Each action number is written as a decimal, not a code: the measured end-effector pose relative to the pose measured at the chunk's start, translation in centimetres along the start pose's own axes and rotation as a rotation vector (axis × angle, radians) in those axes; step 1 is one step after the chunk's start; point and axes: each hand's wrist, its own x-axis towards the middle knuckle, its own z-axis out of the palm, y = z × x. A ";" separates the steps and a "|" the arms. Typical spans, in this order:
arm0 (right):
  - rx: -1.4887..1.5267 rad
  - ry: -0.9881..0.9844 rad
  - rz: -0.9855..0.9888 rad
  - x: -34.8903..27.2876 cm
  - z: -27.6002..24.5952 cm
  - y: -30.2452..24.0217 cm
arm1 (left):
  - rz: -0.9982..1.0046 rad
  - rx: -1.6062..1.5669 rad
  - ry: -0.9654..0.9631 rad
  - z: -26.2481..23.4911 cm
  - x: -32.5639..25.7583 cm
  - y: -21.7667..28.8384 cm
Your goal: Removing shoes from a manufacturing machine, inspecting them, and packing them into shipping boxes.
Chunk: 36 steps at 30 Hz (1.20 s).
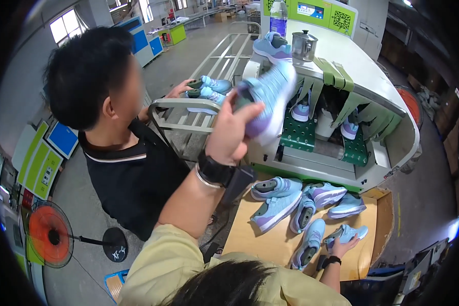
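Factory floor spreads behind a co-worker (112, 132) on my left. My left hand (229, 133) clamps one blue shoe (268, 99) raised before the machine (362, 76); my right hand (344, 245) grips another (347, 234) off the cardboard sheet (250, 237), where five shoes (290, 201) remain.

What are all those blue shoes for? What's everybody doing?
The person's left hand holds up a blue and purple shoe near a big white machine. Their right hand grips another shoe from the pile on a cardboard sheet. A co-worker beside them touches more shoes on a metal rack.
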 end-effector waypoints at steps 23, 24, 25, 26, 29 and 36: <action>-0.170 -0.357 -0.087 -5.0 -3.7 -3.2 | -0.195 0.941 0.553 -13.8 29.0 9.2; -0.184 -0.372 -0.073 -5.0 -3.7 -3.3 | -0.190 0.898 0.616 -11.8 28.6 8.4; -0.191 -0.362 -0.064 -5.0 -3.8 -3.5 | -0.197 0.895 0.602 -11.8 29.9 7.7; -0.228 -0.377 -0.059 -5.0 -4.1 -3.7 | -0.173 0.950 0.621 -12.0 31.5 6.7; -0.252 -0.393 -0.042 -5.2 -4.7 -3.8 | -0.087 0.828 0.737 -14.8 37.1 3.7; -0.335 -0.364 0.106 -6.1 -6.8 -5.5 | -0.293 1.107 0.914 -17.7 46.3 -9.5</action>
